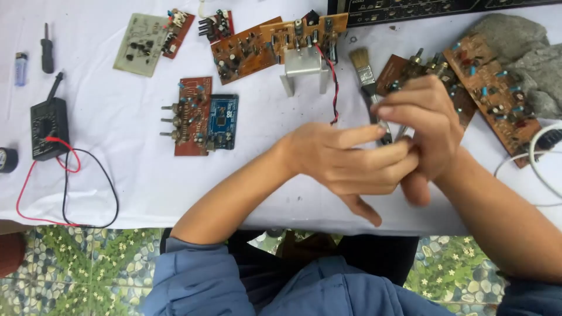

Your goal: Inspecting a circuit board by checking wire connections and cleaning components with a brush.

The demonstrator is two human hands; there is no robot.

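Observation:
My right hand (pixel 430 126) is curled over the dark handle of a paintbrush (pixel 364 71), whose pale bristles point away from me. My left hand (pixel 345 164) reaches across with its fingers stretched out, the tips pressed against the right hand around the handle's lower end. Something small and metallic shows between the fingers; I cannot tell what it is, or whether the left hand grips anything. Just behind my right hand lies a brown circuit board with knobs (pixel 410 67), partly hidden by the hand.
The white cloth-covered table (pixel 117 187) carries several circuit boards, including a blue one (pixel 223 120), one with a metal bracket (pixel 304 61) and a long brown one (pixel 494 93). A multimeter (pixel 48 127) with red and black leads, a screwdriver (pixel 47 50) and a lighter (pixel 20 68) lie at left.

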